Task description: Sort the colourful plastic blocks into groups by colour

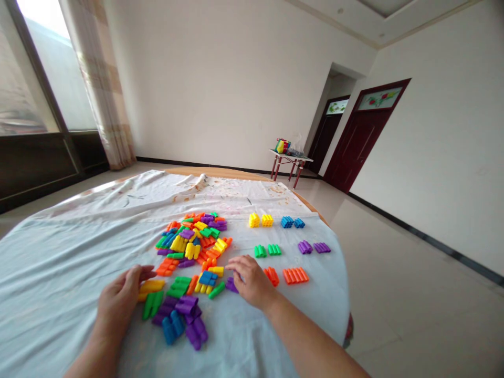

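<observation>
A mixed pile of plastic tube-shaped building blocks (192, 244) in orange, yellow, green, blue and purple lies mid-table. My left hand (120, 296) is at the pile's left edge, fingers stretched out just above a yellow block (153, 286) and close to some orange blocks (167, 266). Right of the pile, my right hand (252, 281) hovers with slightly bent fingers apart and nothing visible in them. Beneath it a purple block (231, 284) is partly covered. Orange blocks (271, 276) just beyond that wrist are partly hidden. Purple blocks (196, 332) and blue blocks (173, 327) lie nearest me.
Sorted groups stand on the right: yellow blocks (260, 220), blue blocks (292, 222), green blocks (268, 251), purple blocks (314, 247) and an orange row (295, 275). A wrinkled cloth (71, 252) covers the round table. Behind is a small side table (291, 156) with bags.
</observation>
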`<state>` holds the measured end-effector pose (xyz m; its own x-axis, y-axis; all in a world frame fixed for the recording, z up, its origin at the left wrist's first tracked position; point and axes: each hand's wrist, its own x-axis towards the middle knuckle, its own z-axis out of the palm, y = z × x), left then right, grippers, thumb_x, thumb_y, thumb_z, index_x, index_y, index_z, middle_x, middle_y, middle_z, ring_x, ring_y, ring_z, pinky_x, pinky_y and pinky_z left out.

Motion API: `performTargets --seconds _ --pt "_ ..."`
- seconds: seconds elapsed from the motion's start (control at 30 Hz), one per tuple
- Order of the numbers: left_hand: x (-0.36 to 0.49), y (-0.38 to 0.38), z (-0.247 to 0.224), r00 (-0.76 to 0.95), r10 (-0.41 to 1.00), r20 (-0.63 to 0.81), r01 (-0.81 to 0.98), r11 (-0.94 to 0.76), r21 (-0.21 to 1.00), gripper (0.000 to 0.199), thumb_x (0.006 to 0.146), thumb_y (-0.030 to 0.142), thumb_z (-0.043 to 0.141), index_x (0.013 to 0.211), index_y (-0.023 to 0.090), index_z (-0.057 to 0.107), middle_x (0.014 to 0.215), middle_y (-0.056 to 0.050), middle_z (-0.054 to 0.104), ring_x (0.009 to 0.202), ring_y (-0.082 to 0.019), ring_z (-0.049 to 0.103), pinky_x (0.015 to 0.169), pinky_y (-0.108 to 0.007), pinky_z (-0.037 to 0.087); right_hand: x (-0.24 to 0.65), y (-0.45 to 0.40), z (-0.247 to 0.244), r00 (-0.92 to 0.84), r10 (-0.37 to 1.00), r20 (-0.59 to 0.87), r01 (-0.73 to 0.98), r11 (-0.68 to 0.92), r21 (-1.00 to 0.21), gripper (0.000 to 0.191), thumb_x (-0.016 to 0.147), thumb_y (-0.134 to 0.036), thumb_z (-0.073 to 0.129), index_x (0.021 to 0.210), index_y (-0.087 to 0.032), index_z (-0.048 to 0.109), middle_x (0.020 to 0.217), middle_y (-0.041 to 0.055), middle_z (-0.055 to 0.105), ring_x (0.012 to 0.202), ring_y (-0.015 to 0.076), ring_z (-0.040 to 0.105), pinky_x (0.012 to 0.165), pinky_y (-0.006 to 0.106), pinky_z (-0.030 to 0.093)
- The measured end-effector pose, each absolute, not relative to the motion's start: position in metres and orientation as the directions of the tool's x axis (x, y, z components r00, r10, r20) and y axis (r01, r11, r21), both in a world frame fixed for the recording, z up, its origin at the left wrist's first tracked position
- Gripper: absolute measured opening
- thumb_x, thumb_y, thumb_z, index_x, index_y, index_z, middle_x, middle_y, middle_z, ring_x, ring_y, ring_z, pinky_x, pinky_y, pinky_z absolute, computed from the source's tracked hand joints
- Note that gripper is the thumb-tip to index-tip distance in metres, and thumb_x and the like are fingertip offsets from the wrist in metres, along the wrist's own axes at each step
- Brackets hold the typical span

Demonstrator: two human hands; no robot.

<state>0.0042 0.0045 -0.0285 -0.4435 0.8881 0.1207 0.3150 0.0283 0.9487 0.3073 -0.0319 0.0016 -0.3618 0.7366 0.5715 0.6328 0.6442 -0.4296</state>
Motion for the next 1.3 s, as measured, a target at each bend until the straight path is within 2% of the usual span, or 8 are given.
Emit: performTargets --seconds 0.1,0.23,0.5,0.67,0.9,1.07,1.17,1.3 --pt "0.002 0.005 -0.030 -0.414 0.910 0.027 0.185 0.055 0.981 0.046 0.072 0.053 0.049 0.088 0.013 0.065 0.078 -0.009 0.071 0.069 -0.021 0.065 0.056 -0.026 0.053 0.308 -0.034 -0.005 -0.377 0.721 0.582 0.648 0.654 -0.391 0.034 0.079 -0.003 0.047 0.104 -0.020 0.064 0.105 0.0069 0.063 0.099 0.0180 0.055 0.091 0.037 0.045" --pt "0.003 0.004 -0.029 -0.409 0.912 -0.014 0.110 0.065 0.992 0.045 0.072 0.053 0.051 0.087 0.013 0.064 0.077 -0.008 0.070 0.069 -0.020 0.064 0.057 -0.025 0.051 0.308 -0.036 -0.010 -0.414 0.683 0.602 0.648 0.686 -0.332 0.036 0.080 -0.004 0.046 0.107 -0.021 0.063 0.106 0.0069 0.063 0.099 0.0188 0.055 0.091 0.040 0.045" --pt "0.005 0.002 -0.023 -0.363 0.931 -0.027 0.077 0.059 0.995 0.050 0.067 0.058 0.055 0.086 0.012 0.064 0.076 -0.008 0.070 0.066 -0.020 0.063 0.055 -0.025 0.049 0.313 -0.030 -0.021 -0.435 0.622 0.651 0.635 0.725 -0.268 0.036 0.081 -0.002 0.044 0.107 -0.020 0.061 0.103 0.0078 0.063 0.098 0.0197 0.055 0.090 0.041 0.047" --pt "0.004 0.006 -0.027 -0.361 0.932 -0.004 0.095 0.041 0.995 0.053 0.068 0.060 0.050 0.086 0.013 0.063 0.075 -0.009 0.070 0.065 -0.021 0.064 0.052 -0.027 0.050 0.310 -0.034 -0.014 -0.452 0.608 0.653 0.621 0.740 -0.260 0.035 0.082 -0.003 0.044 0.109 -0.020 0.059 0.102 0.0078 0.063 0.098 0.0194 0.055 0.089 0.039 0.047" --pt "0.006 0.004 -0.028 -0.373 0.927 0.037 0.189 0.037 0.981 0.055 0.070 0.062 0.044 0.086 0.013 0.064 0.076 -0.010 0.070 0.066 -0.022 0.065 0.055 -0.029 0.051 0.273 -0.061 0.016 -0.585 0.614 0.530 0.518 0.786 -0.339 0.024 0.084 -0.019 0.055 0.108 -0.021 0.058 0.105 0.0048 0.064 0.101 0.0178 0.055 0.096 0.036 0.040" --pt "0.015 -0.007 -0.013 -0.341 0.932 0.124 0.387 0.019 0.922 0.049 0.073 0.059 0.042 0.081 0.018 0.067 0.079 -0.007 0.071 0.073 -0.022 0.064 0.064 -0.029 0.050 0.243 -0.067 0.015 -0.600 0.681 0.420 0.552 0.732 -0.399 0.040 0.078 -0.037 0.066 0.113 -0.020 0.057 0.109 0.0063 0.062 0.104 0.0215 0.054 0.094 0.037 0.040" --pt "0.018 -0.013 -0.006 -0.319 0.932 0.173 0.500 0.010 0.866 0.043 0.075 0.055 0.043 0.080 0.021 0.069 0.083 -0.005 0.071 0.080 -0.023 0.063 0.069 -0.030 0.047 0.239 -0.064 0.012 -0.603 0.700 0.383 0.569 0.714 -0.408 0.033 0.078 -0.032 0.068 0.108 -0.021 0.060 0.102 0.0049 0.065 0.099 0.0210 0.056 0.092 0.037 0.041" --pt "0.015 -0.014 -0.004 -0.309 0.928 0.208 0.575 0.008 0.818 0.042 0.078 0.052 0.039 0.085 0.023 0.069 0.087 -0.005 0.071 0.084 -0.023 0.062 0.073 -0.031 0.045 0.257 -0.064 0.015 -0.540 0.733 0.414 0.594 0.680 -0.430 0.029 0.077 -0.023 0.067 0.106 -0.020 0.062 0.099 0.0045 0.065 0.096 0.0192 0.056 0.092 0.035 0.041"
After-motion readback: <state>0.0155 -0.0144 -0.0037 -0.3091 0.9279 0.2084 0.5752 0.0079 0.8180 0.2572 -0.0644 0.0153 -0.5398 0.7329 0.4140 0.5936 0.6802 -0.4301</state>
